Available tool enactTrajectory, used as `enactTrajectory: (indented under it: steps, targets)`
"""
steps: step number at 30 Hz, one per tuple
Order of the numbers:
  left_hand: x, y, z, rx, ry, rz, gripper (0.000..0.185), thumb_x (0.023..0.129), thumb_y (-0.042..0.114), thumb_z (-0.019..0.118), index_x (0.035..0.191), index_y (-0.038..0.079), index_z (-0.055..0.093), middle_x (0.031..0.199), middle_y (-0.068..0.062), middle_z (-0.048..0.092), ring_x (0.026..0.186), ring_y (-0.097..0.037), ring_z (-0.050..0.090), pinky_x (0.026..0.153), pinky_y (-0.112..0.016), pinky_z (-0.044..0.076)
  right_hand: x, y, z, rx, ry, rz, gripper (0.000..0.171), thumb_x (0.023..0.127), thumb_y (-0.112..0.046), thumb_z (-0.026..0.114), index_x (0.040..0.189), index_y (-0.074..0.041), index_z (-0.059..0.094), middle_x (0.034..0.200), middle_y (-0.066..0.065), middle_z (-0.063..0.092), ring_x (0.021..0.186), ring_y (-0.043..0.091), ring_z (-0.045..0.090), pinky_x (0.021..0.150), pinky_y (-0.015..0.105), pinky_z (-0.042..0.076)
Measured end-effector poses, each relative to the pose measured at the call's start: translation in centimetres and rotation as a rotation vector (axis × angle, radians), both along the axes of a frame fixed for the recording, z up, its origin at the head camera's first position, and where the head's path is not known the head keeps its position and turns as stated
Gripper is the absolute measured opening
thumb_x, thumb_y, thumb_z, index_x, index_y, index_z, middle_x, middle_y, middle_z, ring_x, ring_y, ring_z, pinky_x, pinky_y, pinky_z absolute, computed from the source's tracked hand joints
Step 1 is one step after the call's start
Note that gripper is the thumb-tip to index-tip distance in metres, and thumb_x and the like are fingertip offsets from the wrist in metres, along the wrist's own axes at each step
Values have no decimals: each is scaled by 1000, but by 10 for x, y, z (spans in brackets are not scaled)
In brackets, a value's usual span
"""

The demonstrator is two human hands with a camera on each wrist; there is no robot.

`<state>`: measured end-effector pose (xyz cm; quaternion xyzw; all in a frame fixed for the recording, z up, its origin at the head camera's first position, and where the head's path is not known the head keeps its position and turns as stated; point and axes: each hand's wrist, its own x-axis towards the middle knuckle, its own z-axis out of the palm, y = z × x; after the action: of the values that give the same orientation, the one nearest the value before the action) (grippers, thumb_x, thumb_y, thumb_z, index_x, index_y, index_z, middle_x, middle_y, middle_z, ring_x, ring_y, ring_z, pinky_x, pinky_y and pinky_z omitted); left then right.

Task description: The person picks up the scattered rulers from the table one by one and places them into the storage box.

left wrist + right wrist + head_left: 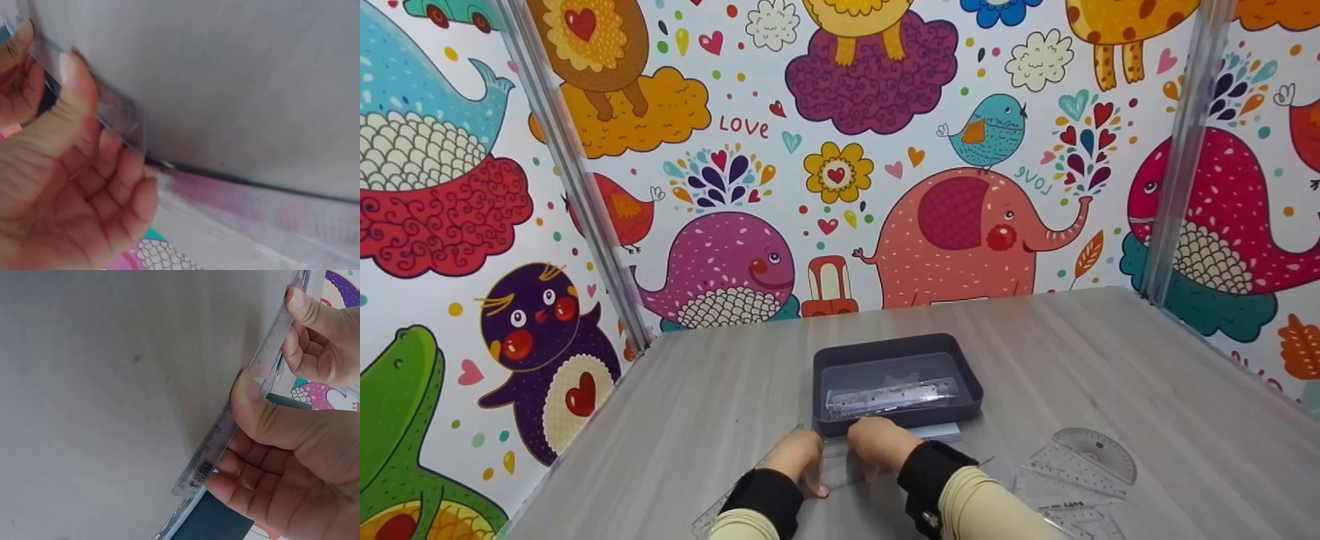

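A short clear ruler with printed marks spans both hands, just in front of a dark grey tray. My left hand pinches one end between thumb and fingers. Toward the other end, my right hand grips it the same way, thumb on top. In the left wrist view the ruler looks blurred and see-through. Inside the tray lie clear rulers, overlapping so that I cannot tell how many.
A longer clear strip lies at the left, partly under the left arm. Behind the right hand, a pale flat bar lies by the tray's front. To the right are a clear protractor and clear set squares. Patterned walls enclose the table.
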<state>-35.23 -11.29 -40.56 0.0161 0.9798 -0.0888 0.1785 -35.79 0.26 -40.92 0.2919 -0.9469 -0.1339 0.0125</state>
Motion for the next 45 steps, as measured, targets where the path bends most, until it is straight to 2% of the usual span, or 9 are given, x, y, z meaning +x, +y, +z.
enactTrajectory:
  steps: [6, 14, 21, 26, 31, 35, 38, 41, 45]
  targets:
    - [-1, -1, 1, 70, 41, 30, 53, 52, 34, 76, 84, -3, 57, 83, -11, 56, 90, -21, 52, 83, -27, 38, -5, 0, -1, 1, -11, -36, 32, 43, -24, 79, 65, -12, 59, 62, 1, 57, 58, 15, 52, 58, 28, 45]
    - [4, -1, 1, 26, 57, 18, 55, 53, 35, 75, 88, -3, 55, 85, -11, 54, 91, -20, 51, 84, -25, 36, -8, -3, -6, -13, -39, -63, 32, 43, -24, 79, 66, -12, 60, 65, 1, 59, 62, 15, 54, 61, 27, 45]
    - [2, -7, 1, 146, 55, 35, 51, 51, 29, 77, 84, -4, 58, 85, -11, 56, 88, -21, 52, 83, -29, 38, -3, -1, -2, -71, -9, -28, 30, 42, -23, 79, 62, -12, 59, 61, 2, 58, 60, 15, 54, 59, 27, 45]
    - [5, -2, 3, 79, 45, 22, 51, 54, 31, 75, 85, -5, 57, 84, -12, 55, 88, -20, 52, 84, -27, 37, -3, 0, -4, -38, 3, -30, 29, 44, -25, 78, 61, -11, 59, 58, 1, 56, 56, 14, 53, 56, 27, 45]
    - [-5, -4, -11, 45, 51, 20, 56, 50, 33, 76, 87, -5, 58, 86, -13, 57, 88, -23, 54, 83, -29, 38, -1, 0, -4, -14, -11, -47, 29, 47, -27, 77, 60, -10, 57, 55, 0, 53, 53, 14, 50, 55, 27, 45]
    - [-34, -13, -41, -11, 9, -2, 65, 43, 42, 77, 85, -4, 58, 81, -11, 55, 83, -21, 53, 81, -29, 39, 2, 0, -3, -52, 9, -25, 28, 45, -26, 78, 58, -12, 58, 55, 0, 54, 53, 14, 51, 53, 27, 44]
    - [-41, -14, -52, -48, 42, -45, 66, 41, 44, 77, 86, -1, 58, 81, -11, 55, 83, -21, 53, 81, -28, 39, 4, 2, -4, -97, 17, -26, 27, 44, -24, 78, 57, -12, 58, 55, 1, 55, 51, 15, 50, 50, 28, 44]
    - [-30, -8, -45, -76, 125, -111, 65, 39, 42, 78, 85, 1, 58, 82, -11, 57, 83, -23, 54, 79, -28, 40, 4, 7, -8, -168, 23, -37, 26, 42, -20, 78, 57, -12, 58, 56, 2, 56, 52, 16, 51, 48, 29, 43]
    - [1, -3, -16, -47, 243, -158, 57, 43, 36, 79, 83, 0, 59, 82, -12, 59, 84, -24, 54, 77, -28, 41, 2, 13, -14, -307, 70, 12, 30, 40, -18, 77, 58, -12, 54, 60, 3, 56, 58, 20, 53, 49, 30, 43]
